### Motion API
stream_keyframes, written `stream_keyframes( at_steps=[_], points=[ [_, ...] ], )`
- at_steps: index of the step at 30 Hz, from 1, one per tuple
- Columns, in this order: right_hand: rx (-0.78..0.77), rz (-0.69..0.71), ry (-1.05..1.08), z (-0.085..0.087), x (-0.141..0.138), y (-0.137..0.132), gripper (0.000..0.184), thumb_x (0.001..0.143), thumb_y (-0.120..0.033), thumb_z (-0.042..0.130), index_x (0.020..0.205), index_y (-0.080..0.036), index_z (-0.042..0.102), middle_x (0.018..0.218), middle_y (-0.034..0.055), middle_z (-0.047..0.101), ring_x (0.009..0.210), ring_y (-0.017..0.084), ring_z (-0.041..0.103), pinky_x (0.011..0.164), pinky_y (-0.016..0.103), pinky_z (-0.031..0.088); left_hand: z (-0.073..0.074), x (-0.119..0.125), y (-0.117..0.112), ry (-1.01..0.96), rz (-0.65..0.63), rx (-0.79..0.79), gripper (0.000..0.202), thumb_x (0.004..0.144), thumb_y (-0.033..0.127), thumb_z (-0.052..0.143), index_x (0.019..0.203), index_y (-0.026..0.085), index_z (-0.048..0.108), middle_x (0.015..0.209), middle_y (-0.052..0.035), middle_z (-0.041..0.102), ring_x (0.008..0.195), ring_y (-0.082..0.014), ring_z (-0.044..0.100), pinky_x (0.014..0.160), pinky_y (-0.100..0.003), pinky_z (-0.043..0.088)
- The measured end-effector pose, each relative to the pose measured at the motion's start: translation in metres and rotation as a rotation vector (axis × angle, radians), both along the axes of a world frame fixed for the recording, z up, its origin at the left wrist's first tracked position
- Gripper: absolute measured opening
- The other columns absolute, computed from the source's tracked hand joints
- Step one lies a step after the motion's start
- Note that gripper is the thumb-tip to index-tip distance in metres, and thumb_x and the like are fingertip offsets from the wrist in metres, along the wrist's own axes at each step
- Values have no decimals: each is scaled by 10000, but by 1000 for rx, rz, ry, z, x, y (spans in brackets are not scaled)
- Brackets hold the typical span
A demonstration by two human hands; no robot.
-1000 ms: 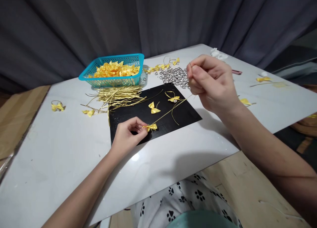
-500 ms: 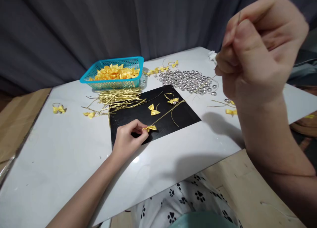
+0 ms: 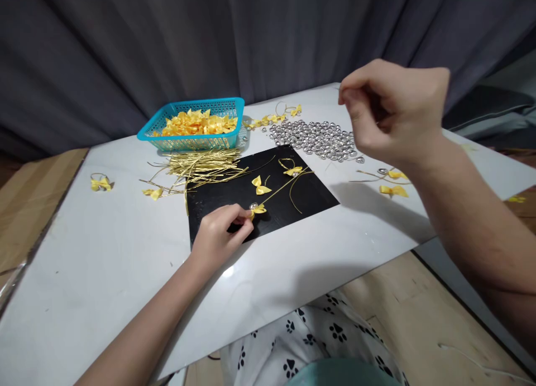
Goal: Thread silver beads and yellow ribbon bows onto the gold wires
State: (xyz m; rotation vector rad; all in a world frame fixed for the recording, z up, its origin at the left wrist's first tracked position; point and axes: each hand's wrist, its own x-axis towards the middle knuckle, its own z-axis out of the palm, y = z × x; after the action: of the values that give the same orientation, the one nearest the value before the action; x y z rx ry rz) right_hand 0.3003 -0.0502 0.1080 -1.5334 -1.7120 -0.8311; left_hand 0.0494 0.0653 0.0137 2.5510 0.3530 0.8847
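Observation:
At the near edge of the black mat (image 3: 288,201), my left hand (image 3: 224,229) pinches a yellow ribbon bow (image 3: 259,209). A silver bead (image 3: 253,205) sits against this bow, and a gold cord (image 3: 280,190) stretches from it toward the upper right. My right hand (image 3: 393,112) is raised above the right side of the table with thumb and forefinger pressed together. Whatever is between those fingertips is too thin and blurred to name. Two other yellow bows lie on the mat, one plain (image 3: 260,186) and one with a bead and cord loop (image 3: 293,171).
A teal basket (image 3: 146,130) full of yellow bows stands at the back. Gold cords (image 3: 205,165) lie in a bundle before it. Silver beads (image 3: 314,137) spread at back right. More bows rest at the left (image 3: 100,184) and right (image 3: 393,191) of the white table (image 3: 125,252).
My right hand has moved left, down and farther from the camera, still pinched. The bow in my left hand has turned and its silver bead now shows.

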Motion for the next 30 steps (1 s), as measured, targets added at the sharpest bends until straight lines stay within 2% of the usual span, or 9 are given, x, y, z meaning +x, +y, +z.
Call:
stream_keyframes(
  at_steps=[4,7,9,11,14,17,22,25,30],
  points=[
    [63,97,103,-12,-2,21,134,839,-63,436,769,-152,507,604,-4,446,477,44,304,529,244,281,0,-2,3,77,38,-44,77,787,170,528,715,178,554,745,-29,684,620,-122,619,599,-215,468],
    [14,178,350,-25,-16,36,124,865,-120,443,772,-150,519,613,3,448,503,71,336,539,250,283,0,-3,4,93,75,-95,73,783,178,517,727,187,563,756,-30,685,631,-133,623,614,-232,471],
    [-158,254,656,-37,-31,43,131,868,-158,460,751,-144,516,626,8,460,542,85,381,550,243,299,1,-3,4,103,77,-112,70,786,185,522,740,190,575,759,-30,683,650,-140,622,634,-244,472],
    [-459,364,915,-49,-47,47,147,842,-196,511,712,-129,517,641,15,481,575,89,406,550,233,309,3,-2,2,99,49,-152,63,791,200,536,749,186,582,778,-37,680,696,-148,619,657,-253,474],
    [-761,470,1171,-66,-64,48,247,805,-338,583,725,-111,529,595,-16,434,520,68,336,488,220,238,5,1,0,45,30,-362,72,792,234,561,761,172,579,845,-59,669,797,-160,619,677,-250,489],
    [-855,557,1208,-76,-72,46,342,708,-414,684,731,-103,541,548,-51,363,496,52,280,461,214,177,6,3,-3,4,49,-640,121,779,277,591,751,160,575,791,-47,654,743,-140,614,633,-224,487],
    [-934,594,1096,-78,-69,42,346,644,-354,754,790,-83,595,526,-86,265,476,31,212,453,205,149,8,7,-2,-61,87,-943,195,697,311,669,689,147,562,653,-15,626,615,-115,591,602,-216,474],
    [-929,607,1101,-79,-68,43,321,695,-367,714,799,-83,609,521,-76,315,479,35,243,460,204,169,10,7,0,-61,104,-1036,223,676,330,689,700,147,564,666,-16,636,635,-127,616,616,-225,480],
    [-874,599,1199,-85,-73,44,339,698,-408,698,730,-92,580,569,-35,435,519,51,325,484,203,222,11,8,1,-54,125,-1059,247,669,360,700,713,147,583,703,-23,646,674,-132,624,639,-228,492]
  ],
)
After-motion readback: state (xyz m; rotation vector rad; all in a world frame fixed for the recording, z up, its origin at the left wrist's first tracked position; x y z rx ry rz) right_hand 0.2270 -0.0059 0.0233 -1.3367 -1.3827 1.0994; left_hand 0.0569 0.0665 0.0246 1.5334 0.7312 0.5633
